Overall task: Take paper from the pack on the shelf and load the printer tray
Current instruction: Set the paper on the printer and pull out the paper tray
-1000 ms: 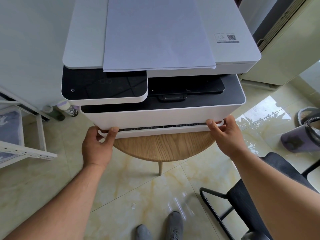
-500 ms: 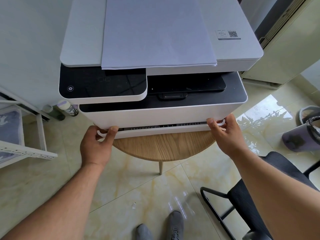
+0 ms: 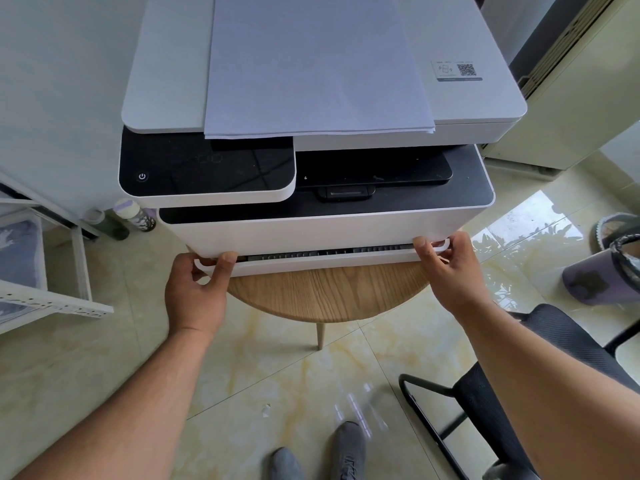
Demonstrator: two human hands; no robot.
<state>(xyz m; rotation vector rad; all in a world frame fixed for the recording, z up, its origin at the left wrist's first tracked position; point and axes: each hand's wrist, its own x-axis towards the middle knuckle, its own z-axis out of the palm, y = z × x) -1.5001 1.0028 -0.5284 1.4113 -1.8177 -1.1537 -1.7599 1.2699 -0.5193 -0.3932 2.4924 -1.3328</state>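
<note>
fig. head view, looking down. a white printer (image 3: 325, 233) stands on a round wooden table (image 3: 329, 292). a stack of paper (image 3: 311, 67) lies flat on the printer's lid, its near edge overhanging the lid a little; it is not yet in the tray. the pack and the shelf named in the task cannot be identified with certainty; a white rack (image 3: 52, 299) shows at the left edge.

hands. the left hand (image 3: 195, 289) pinches the left end of the tray (image 3: 325, 263), thumb on the top lip and fingers curled beneath. the right hand (image 3: 446, 271) holds the right end likewise, thumb on top, fingers curled round the white lip. both hands have hold of the tray front and nothing else.

step in hand. judged from the grip, the tray is being opened to receive paper. it shows as a narrow white front below the printer body, with a dark ribbed slot above it.

containers. the tray stands almost fully in; its inside is hidden, so whether it holds any sheets cannot be told. the dark output bay (image 3: 374, 171) above looks empty of sheets.

next move. an even pull from both ends, toward the person, should keep the tray from skewing in its guides. the printer overhangs the table's near edge, so a sharp tug could shift the whole machine. once the tray is open, a hand must let go to fetch the paper from the lid.

also seen: a black chair (image 3: 519, 393) at right, a bin (image 3: 616, 265) at the right edge, bottles (image 3: 135, 216) on the floor at left.
</note>
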